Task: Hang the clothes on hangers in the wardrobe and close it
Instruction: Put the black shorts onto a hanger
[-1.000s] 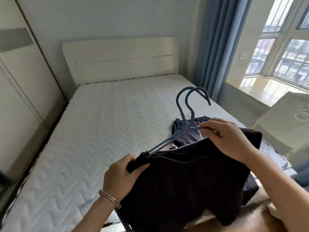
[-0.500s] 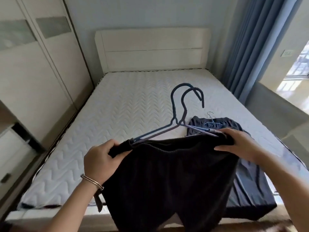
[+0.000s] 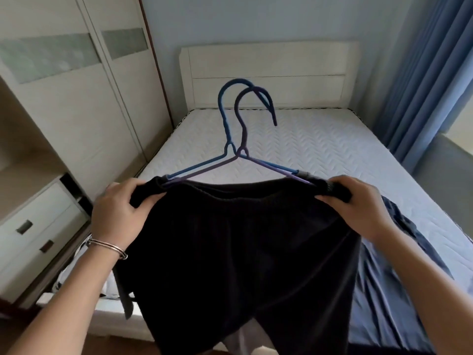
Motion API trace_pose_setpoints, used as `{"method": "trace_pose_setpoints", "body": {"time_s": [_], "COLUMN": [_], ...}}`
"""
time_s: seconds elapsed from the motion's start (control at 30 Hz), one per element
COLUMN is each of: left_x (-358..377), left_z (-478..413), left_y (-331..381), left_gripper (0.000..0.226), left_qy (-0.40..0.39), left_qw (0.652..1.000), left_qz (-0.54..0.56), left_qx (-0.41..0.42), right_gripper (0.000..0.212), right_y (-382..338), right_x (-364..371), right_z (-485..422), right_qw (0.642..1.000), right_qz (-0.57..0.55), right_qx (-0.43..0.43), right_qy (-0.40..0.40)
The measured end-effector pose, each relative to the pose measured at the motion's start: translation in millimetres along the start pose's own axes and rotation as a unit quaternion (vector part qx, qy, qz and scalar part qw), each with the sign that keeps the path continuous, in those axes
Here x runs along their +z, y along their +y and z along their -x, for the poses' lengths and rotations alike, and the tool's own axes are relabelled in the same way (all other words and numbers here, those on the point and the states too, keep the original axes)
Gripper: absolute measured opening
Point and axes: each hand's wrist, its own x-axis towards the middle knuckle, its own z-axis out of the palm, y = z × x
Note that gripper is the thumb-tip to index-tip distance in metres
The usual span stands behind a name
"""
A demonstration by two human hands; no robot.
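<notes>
The black shorts (image 3: 243, 252) hang at 6 o'clock, their top edge stretched between both hands. The left hand (image 3: 120, 211) at 9 o'clock and the right hand (image 3: 358, 206) at 3 o'clock each clutch a bunched end. A blue hanger (image 3: 225, 124) and a purple hanger (image 3: 243, 134) rise from that edge toward 12 o'clock. A dark blue garment (image 3: 399, 265) lies on the mattress (image 3: 320, 142) at 4 o'clock. The wardrobe (image 3: 76, 98) stands at 10 o'clock.

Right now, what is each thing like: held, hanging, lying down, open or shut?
Black shorts, held up, waistband on two hangers.
Hangers, upright, ends in the waistband.
Left hand, grips the waistband's left end.
Right hand, grips its right end.
Blue garment, lying on the bed.
Wardrobe, open at the left.
Drawers, shut.
</notes>
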Motion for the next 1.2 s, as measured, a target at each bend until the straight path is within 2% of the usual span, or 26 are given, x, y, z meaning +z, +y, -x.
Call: {"method": "trace_pose_setpoints", "body": {"time_s": [0.17,0.43,0.5,0.6,0.77,0.9,1.0,1.2], "left_x": [40,124,149,195,281,335,372,450], "left_z": [-45,-171,-197,-222,-227,-223,-232,-252], "left_y": [-14,-10,-7,-7,-25,-29,-30,-42], "left_gripper": [0.042,0.035,0.036,0.038,0.04,0.04,0.04,0.04], "left_qy": [-0.008,0.026,0.017,-0.058,-0.198,-0.224,-0.253,-0.34], "left_qw": [1.0,0.998,0.997,0.995,0.98,0.972,0.961,0.923], "left_qz": [-0.008,0.056,0.072,0.08,0.0,-0.053,-0.102,-0.177], "left_qx": [0.0,0.009,0.013,-0.004,-0.02,-0.04,-0.053,-0.044], "right_gripper": [0.02,0.025,0.024,0.022,0.023,0.022,0.027,0.041], "right_y": [8,18,29,54,113,156,182,231], "right_x": [22,52,60,81,127,160,183,235], "right_z": [-42,-170,-196,-219,-232,-248,-270,-311], "right_qw": [0.999,0.99,0.989,0.991,0.988,0.978,0.972,0.935], "right_qz": [0.004,0.013,0.016,0.016,0.042,0.049,0.068,0.209], "right_qx": [0.006,0.019,0.033,0.076,0.148,0.196,0.216,0.233], "right_qy": [0.038,0.138,0.143,0.106,0.002,-0.055,-0.069,-0.164]}}
